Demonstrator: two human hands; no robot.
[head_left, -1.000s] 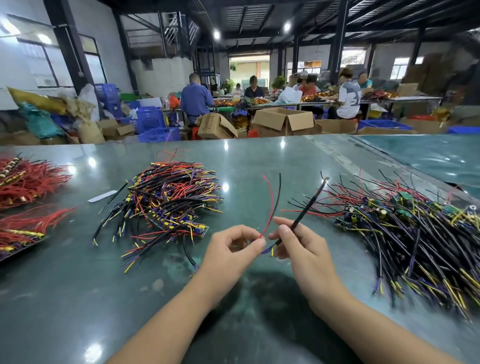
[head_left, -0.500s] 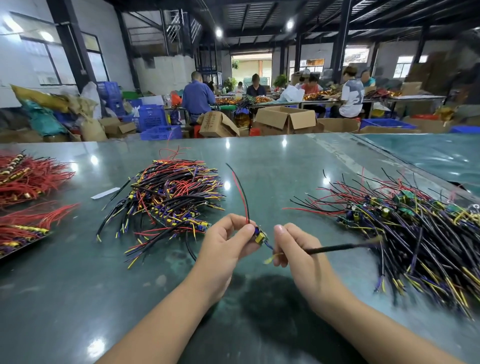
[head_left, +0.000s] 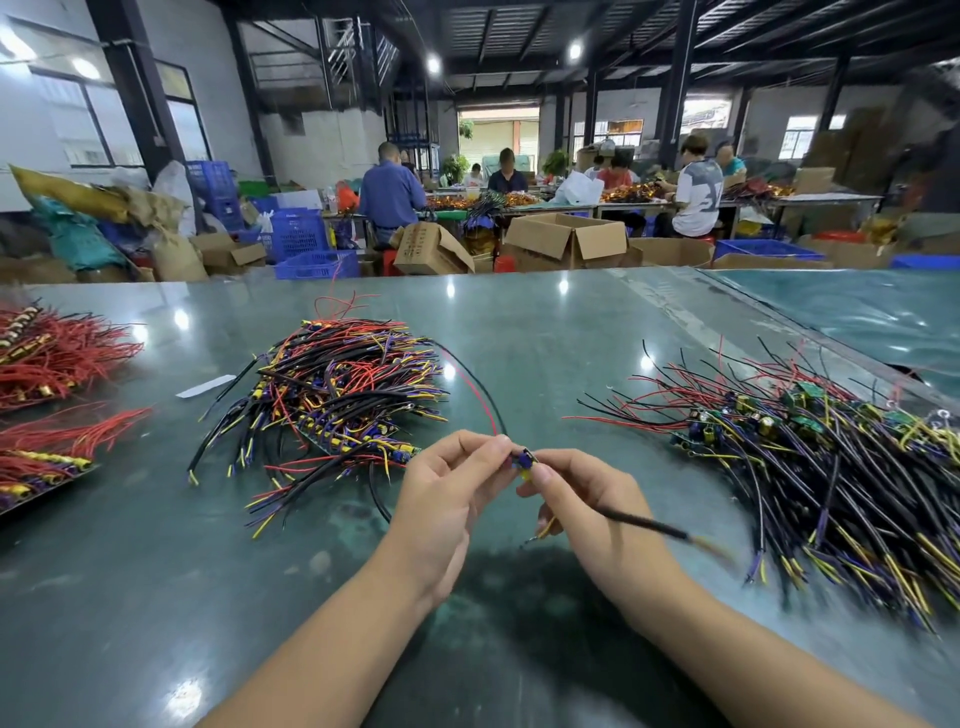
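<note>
My left hand (head_left: 447, 493) and my right hand (head_left: 587, 499) meet above the green table (head_left: 545, 338), both pinching a small wired circuit board (head_left: 524, 461) between fingertips. Its red and black leads (head_left: 480, 395) arc up and left from my left fingers. A black sleeved cable (head_left: 644, 525) with yellow and blue ends sticks out to the right from under my right hand; its tip is blurred. Left of my hands lies a pile of wired boards (head_left: 337, 395). A bigger heap of wired boards (head_left: 810, 457) lies to the right.
Red wire bundles (head_left: 52, 353) and a tray of red-wired parts (head_left: 36, 462) sit at the left edge. A white slip (head_left: 205, 386) lies by the middle pile. Beyond the table's far edge stand cardboard boxes (head_left: 566, 239), blue crates (head_left: 298, 236) and several seated people at other tables.
The black cable swung from pointing up-right down to the lower right. The red and black leads tipped over to the left. My hands closed together on the small board.
</note>
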